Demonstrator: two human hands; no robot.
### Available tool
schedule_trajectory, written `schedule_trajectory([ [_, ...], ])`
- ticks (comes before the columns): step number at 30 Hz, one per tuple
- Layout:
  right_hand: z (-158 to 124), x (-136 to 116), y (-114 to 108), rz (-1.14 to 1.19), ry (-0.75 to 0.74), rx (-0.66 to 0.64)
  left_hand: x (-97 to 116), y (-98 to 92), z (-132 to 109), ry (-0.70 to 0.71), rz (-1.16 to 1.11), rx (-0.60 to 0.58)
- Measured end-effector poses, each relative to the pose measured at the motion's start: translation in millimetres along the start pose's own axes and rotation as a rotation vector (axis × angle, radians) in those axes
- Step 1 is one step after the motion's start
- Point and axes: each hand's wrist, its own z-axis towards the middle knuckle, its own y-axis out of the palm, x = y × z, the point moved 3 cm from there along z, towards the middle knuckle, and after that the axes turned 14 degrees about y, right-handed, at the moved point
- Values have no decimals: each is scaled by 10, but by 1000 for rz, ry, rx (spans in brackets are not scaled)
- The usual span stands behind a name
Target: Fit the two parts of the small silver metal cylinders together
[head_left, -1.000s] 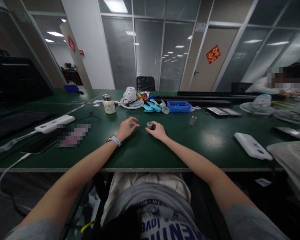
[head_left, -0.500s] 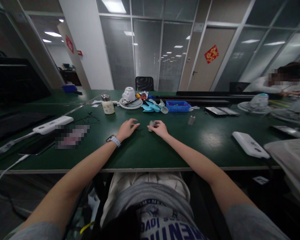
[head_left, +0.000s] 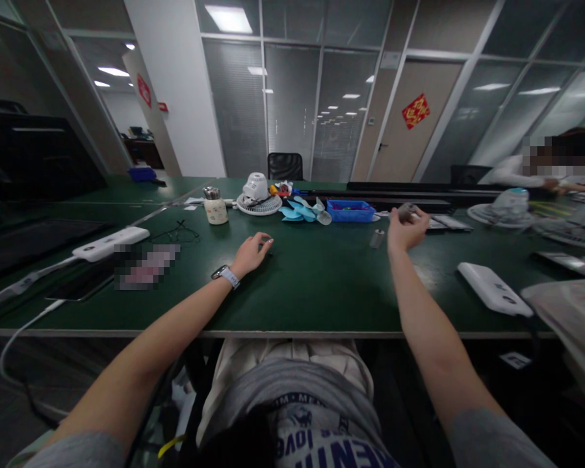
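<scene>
My right hand (head_left: pixel 403 235) is raised over the right part of the green table (head_left: pixel 322 286), closed around a small grey metal cylinder (head_left: pixel 406 210). The fingers cover part of it. A similar small grey cylinder (head_left: pixel 377 239) stands on the table just left of that hand. My left hand (head_left: pixel 251 253), with a watch (head_left: pixel 225 275) on the wrist, rests on the table left of centre. Its fingers are apart and slightly curled, with nothing seen in them.
Behind the hands are a floral jar (head_left: pixel 216 209), a white fan (head_left: pixel 258 204), light-blue fan blades (head_left: pixel 297 210) and a blue bin (head_left: pixel 350 211). White power strips (head_left: pixel 492 287) lie left and right. Eyeglasses (head_left: pixel 180 233) lie at left. Another person (head_left: pixel 517 168) sits far right.
My right hand has lifted the grey cylinder from the table's middle and carried it to the right, past the other cylinder. My left hand has stayed nearly in place.
</scene>
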Motion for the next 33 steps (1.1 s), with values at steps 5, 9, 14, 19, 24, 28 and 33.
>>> schedule_trajectory([
  [5, 298, 450, -218, -278, 157, 39, -69, 36, -5, -21, -22, -2],
  [9, 305, 675, -148, -366, 256, 0, -130, 72, -8, -32, -10, -17],
  [14, 244, 743, -104, -427, 336, -79, -136, 65, -6, -35, 49, -9],
  [19, 181, 559, -177, -419, 337, 10, -98, 22, -2, -48, 114, 23],
  [24, -237, -88, -141, -176, -205, 139, -74, -25, 1, -73, 168, 102],
  [28, -1213, -404, 301, -146, -640, -602, -81, -56, -10, -106, 170, 142],
  [33, -2312, -281, 701, -330, -780, -1329, -70, -89, -33, -126, 200, 155],
])
